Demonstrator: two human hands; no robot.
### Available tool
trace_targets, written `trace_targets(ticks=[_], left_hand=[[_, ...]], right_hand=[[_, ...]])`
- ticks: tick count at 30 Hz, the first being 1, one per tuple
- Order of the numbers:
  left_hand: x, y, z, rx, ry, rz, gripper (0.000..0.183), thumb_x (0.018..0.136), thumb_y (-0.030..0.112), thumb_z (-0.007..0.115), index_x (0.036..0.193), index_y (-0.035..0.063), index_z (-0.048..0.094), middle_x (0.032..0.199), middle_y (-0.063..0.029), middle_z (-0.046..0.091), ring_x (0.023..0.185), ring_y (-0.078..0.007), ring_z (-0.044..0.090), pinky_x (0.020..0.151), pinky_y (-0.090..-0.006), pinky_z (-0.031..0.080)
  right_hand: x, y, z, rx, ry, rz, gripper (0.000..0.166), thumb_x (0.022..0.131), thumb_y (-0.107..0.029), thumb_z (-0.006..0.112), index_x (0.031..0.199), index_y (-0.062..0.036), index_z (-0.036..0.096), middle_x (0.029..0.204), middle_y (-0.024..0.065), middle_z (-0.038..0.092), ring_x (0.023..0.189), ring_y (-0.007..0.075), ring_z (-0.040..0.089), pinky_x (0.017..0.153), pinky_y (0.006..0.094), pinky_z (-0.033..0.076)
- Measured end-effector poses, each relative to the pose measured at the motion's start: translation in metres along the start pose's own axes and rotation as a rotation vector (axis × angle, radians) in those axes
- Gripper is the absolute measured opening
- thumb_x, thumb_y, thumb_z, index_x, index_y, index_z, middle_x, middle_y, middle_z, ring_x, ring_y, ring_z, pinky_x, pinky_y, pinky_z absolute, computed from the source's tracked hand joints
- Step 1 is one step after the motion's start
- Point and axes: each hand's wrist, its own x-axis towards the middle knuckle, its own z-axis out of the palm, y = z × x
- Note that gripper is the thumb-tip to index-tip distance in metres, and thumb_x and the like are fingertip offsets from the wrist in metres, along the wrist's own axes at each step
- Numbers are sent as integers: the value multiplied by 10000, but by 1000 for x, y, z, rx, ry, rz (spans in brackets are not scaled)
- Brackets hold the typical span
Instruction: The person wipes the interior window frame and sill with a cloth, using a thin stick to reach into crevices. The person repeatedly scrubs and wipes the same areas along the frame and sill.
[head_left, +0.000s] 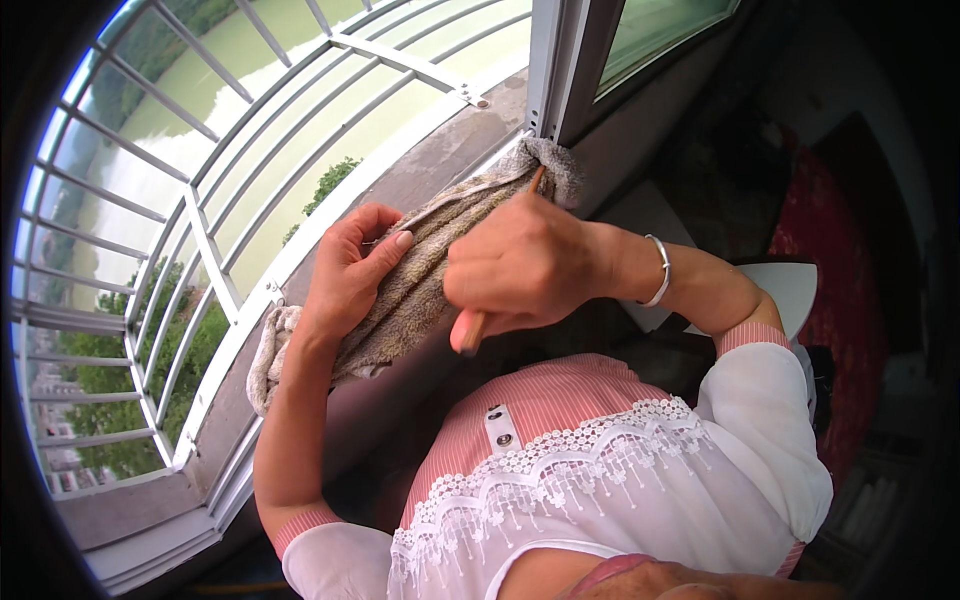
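A worn, dirty towel (420, 289) lies along the window track and hangs over its inner side. My left hand (352, 262) pinches the towel's upper edge between thumb and fingers. To the right, my right hand (525, 266) is closed around a thin wooden stick or handle (472, 334). One end shows below my fist, and the other rises above it and reaches the bunched towel end (555, 169) by the window frame. Whether its tip presses into the cloth or the track cannot be told.
A metal window guard (210, 244) curves outside beyond the sill (442, 146). The upright window frame (551, 67) stands just past the towel's far end. A white chair-like surface (780, 289) is near my right elbow, beside a red cloth (825, 247).
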Motion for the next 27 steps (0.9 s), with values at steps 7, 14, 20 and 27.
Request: trace_targets(ticks=[7, 14, 20, 27], left_hand=[[-1, 0, 0, -37, 20, -16, 214, 940, 143, 674, 1054, -32, 630, 890, -15, 655, 821, -59, 571, 747, -227, 477], [-1, 0, 4, 30, 27, 6, 198, 945, 143, 659, 1023, -37, 639, 857, -8, 643, 799, -57, 558, 723, -226, 469], [0, 0, 4, -9, 27, 16, 187, 937, 141, 664, 1007, -31, 640, 831, 2, 622, 775, -58, 534, 705, -227, 455], [-2, -2, -2, 59, 11, -9, 230, 949, 182, 665, 1043, -26, 634, 869, -1, 642, 792, -51, 547, 723, -211, 455]], right_hand=[[-6, -1, -20, 508, 558, 358, 400, 990, -327, 587, 742, -33, 483, 572, 17, 388, 455, 131, 382, 447, 285, 315], [-34, 3, -19, 243, 595, 253, 482, 999, -451, 545, 740, -58, 442, 578, -13, 368, 463, 90, 294, 443, 253, 243], [-41, -5, -16, 498, 1067, 329, 549, 984, -592, 452, 738, -119, 324, 578, -41, 259, 481, 67, 151, 441, 253, 154], [-25, -2, -3, 287, 838, 233, 454, 994, -447, 559, 770, -75, 426, 565, 18, 392, 428, 92, 330, 387, 279, 268]])
